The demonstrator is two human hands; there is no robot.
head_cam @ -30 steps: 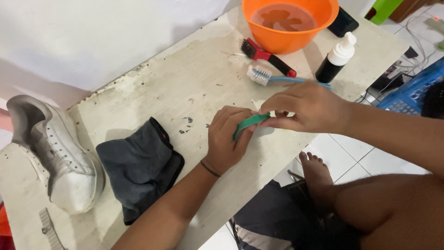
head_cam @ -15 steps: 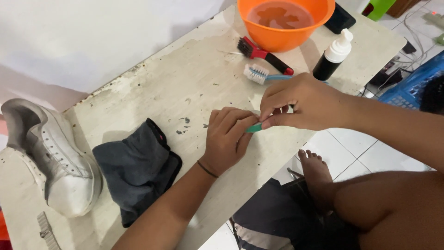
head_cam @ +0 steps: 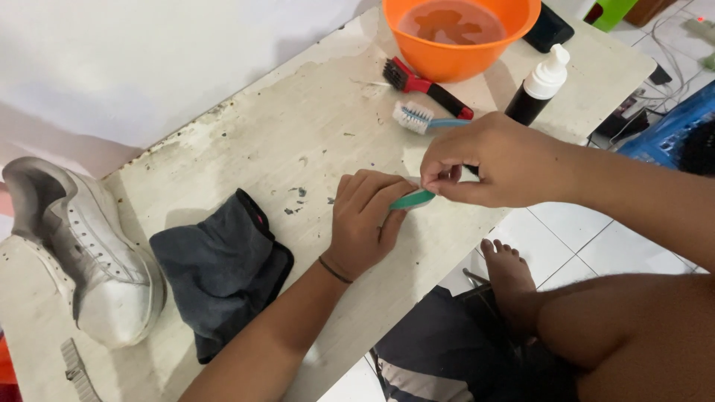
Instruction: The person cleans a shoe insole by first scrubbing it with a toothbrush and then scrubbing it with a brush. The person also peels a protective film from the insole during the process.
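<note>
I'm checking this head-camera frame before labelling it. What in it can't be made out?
- Green thing, head view: mostly hidden under the left hand and the right hand fingers, so its kind is unclear.
- Orange bowl: far rim cut off by the top edge.
- White shoe: heel cut off by the left edge.
- Toothbrush: handle end behind the right hand.

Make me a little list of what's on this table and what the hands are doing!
left hand: pressed on the table, holding one end of a green strip
right hand: pinching the strip's other end
table: worn, white
shoe: white, far left
cloth: dark grey, beside the shoe
bowl: orange, holds liquid
brushes: red-black brush, blue toothbrush
bottle: black, white pump
</note>
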